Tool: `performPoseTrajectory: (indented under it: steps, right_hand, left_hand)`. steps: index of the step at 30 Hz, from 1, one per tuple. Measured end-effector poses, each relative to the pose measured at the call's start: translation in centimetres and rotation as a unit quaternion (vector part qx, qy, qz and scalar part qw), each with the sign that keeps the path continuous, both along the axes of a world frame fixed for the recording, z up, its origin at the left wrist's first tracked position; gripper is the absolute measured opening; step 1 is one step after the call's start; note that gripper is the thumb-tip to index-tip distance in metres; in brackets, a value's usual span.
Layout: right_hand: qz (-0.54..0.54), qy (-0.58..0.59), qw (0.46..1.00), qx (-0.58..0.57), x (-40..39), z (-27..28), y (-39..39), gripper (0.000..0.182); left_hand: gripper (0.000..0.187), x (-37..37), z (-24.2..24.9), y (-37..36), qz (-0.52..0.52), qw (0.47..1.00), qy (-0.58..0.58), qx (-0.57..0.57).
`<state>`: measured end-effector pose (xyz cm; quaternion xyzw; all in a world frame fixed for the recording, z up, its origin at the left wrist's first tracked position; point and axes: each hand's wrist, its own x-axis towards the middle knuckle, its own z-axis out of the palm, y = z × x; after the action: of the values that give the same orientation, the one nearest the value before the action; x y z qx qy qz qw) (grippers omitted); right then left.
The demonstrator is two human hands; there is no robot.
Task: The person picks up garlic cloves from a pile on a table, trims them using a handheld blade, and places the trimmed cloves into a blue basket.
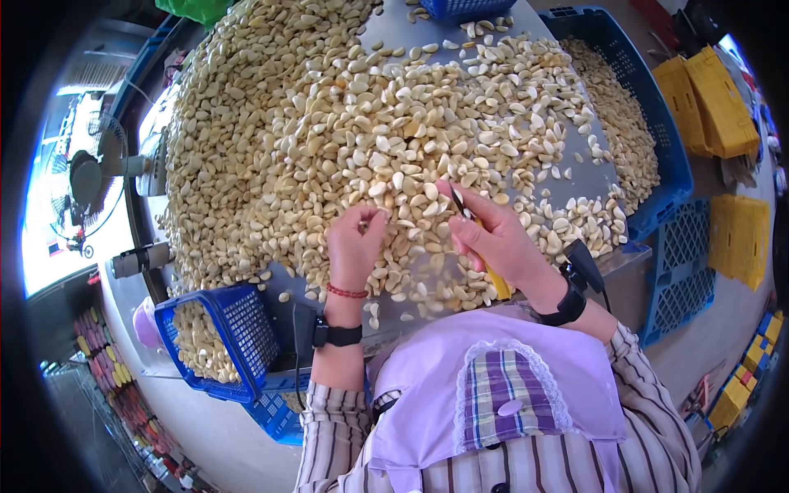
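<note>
Across the metal table spreads a deep heap of pale cream pieces (329, 140) that look like peeled garlic cloves. My right hand (493, 234) is wrapped round a slim knife (496, 282) with a yellow handle, its dark tip pointing up and away from me. A pale clove seems to lie by the blade, against the fingers. To its left, my left hand (357, 240) is closed at the near side of the heap, thumb and fingertips pressed together. Whatever those fingertips hold is hidden. The two hands are apart, both just above the cloves.
A blue basket (259, 329) of cloves hangs at the table's near left edge. At the right stands a large blue crate (670, 156) filled with smaller pieces. Another blue basket (468, 8) sits at the far edge. Yellow crates (719, 99) are farther right; a fan (94, 177) stands left.
</note>
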<state>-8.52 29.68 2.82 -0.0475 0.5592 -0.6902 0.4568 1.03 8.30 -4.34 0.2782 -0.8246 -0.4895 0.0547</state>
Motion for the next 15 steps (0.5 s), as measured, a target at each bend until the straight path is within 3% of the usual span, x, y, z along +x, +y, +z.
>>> performPoseTrajectory:
  steps: [2, 4, 6, 8, 9, 13, 14, 15]
  right_hand:
    - [0.003, 0.015, 1.000, 0.002, 0.0, 0.0, 0.3, 0.051]
    - [0.025, 0.027, 0.999, 0.036, 0.0, -0.3, 0.3, 0.053]
    - [0.041, 0.032, 0.998, 0.046, 0.5, -0.9, 0.2, 0.054]
    - [0.055, 0.044, 0.996, 0.054, 0.6, -0.8, -0.1, 0.055]
    - [0.065, 0.067, 0.994, 0.065, 0.5, -0.3, -0.2, 0.055]
    - [0.081, 0.124, 0.986, 0.072, 0.4, 0.5, 0.0, 0.059]
    - [0.079, 0.125, 0.986, 0.073, 0.4, 0.0, 0.1, 0.059]
    - [0.074, 0.222, 0.971, 0.056, 0.7, -1.1, 0.1, 0.060]
  left_hand:
    - [0.024, 0.3, 0.6, 0.7, 0.008, 0.999, -0.039, -0.004]
    - [0.027, 0.5, 1.2, 1.2, -0.058, 0.988, -0.019, -0.144]
    - [0.031, 0.3, 0.6, 1.3, -0.054, 0.986, -0.024, -0.158]
    - [0.029, -0.2, 0.3, 1.8, 0.040, 0.989, -0.047, -0.133]
    - [0.036, -0.2, 0.0, 1.8, 0.013, 0.979, -0.024, -0.203]
    - [0.038, -0.2, -0.2, 1.4, -0.032, 0.972, 0.008, -0.231]
    - [0.035, 0.1, 0.4, 1.3, 0.040, 0.999, 0.006, 0.014]
    - [0.033, 0.4, 1.3, 1.6, 0.110, 0.960, 0.002, 0.258]
